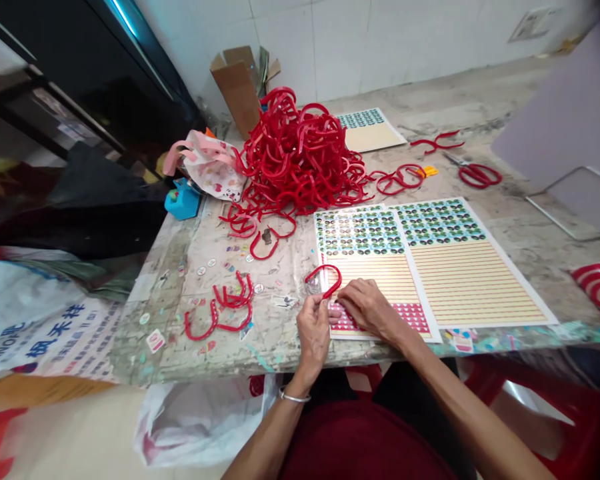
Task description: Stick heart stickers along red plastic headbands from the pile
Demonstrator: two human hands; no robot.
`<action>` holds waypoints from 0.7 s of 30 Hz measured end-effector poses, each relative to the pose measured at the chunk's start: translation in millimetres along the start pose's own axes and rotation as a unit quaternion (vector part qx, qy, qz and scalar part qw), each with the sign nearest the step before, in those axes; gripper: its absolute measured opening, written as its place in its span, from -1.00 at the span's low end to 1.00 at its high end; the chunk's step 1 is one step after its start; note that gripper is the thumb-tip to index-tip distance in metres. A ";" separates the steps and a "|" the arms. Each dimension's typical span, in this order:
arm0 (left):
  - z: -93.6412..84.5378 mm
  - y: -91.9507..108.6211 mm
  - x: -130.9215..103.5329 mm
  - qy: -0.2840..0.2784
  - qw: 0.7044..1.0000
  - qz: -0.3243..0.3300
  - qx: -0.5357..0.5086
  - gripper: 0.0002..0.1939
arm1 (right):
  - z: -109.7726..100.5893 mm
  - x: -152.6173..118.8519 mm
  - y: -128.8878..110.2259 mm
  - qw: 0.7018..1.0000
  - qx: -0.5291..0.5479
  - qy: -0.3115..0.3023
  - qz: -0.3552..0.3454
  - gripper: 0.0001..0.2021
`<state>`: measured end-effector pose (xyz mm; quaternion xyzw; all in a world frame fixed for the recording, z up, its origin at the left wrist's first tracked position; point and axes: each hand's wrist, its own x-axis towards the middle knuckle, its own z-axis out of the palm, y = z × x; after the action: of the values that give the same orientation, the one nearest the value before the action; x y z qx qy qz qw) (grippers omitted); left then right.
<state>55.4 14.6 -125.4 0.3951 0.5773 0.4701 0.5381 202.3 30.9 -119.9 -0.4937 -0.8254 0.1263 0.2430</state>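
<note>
My left hand [314, 332] pinches one end of a red curved band [334, 275], whose loop stands up away from me. Close beside it, my right hand [367, 308] has its fingers bent together over the lower part of a sticker sheet [375, 277]. What its fingertips hold, if anything, is hidden. This sheet has green-and-blue pictures at the top, a striped yellowish middle and red stickers along the bottom. A second sticker sheet [480, 280] lies to its right. Several loose red bands [237, 322] lie left of my hands.
A big heap of red bands [300, 153] covers the back of the table [280, 353]. Around it are a cardboard box [236, 93], a patterned bag [213, 167], a blue tape dispenser [182, 200] and another sheet [373, 137]. Red-handled scissors [480, 175] lie back right.
</note>
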 end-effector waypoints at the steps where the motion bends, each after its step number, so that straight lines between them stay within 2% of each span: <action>1: -0.2 -0.2 -0.3 0.000 1.000 -0.001 -0.001 -0.79 | 0.0 0.1 -0.1 1.000 -0.003 -0.002 -0.002 -0.84; 7: 0.8 -1.3 -0.9 0.002 1.000 0.005 -0.012 -0.79 | -3.7 0.8 -3.2 1.000 -0.021 -0.009 -0.012 -0.82; 15: 0.0 -2.7 1.7 0.003 1.000 -0.002 -0.005 -0.80 | 3.9 8.5 3.8 0.999 0.025 -0.017 -0.022 -0.92; 18: -1.3 -2.6 1.5 -0.004 1.000 0.006 0.001 -0.80 | 3.3 9.0 1.1 0.990 0.137 0.015 0.028 -0.91; 19: -1.6 -2.7 1.1 -0.006 1.000 0.009 0.004 -0.79 | -0.2 8.3 0.7 0.977 0.199 0.031 0.065 -0.89; 21: -1.9 -2.7 0.1 -0.006 1.000 0.010 0.007 -0.78 | -15.4 5.8 4.0 0.931 0.323 0.083 0.148 -0.87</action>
<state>53.6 13.9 -128.0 0.4078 0.5734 0.4686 0.5342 211.2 37.5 -107.0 -0.5138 -0.6342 0.3795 0.4356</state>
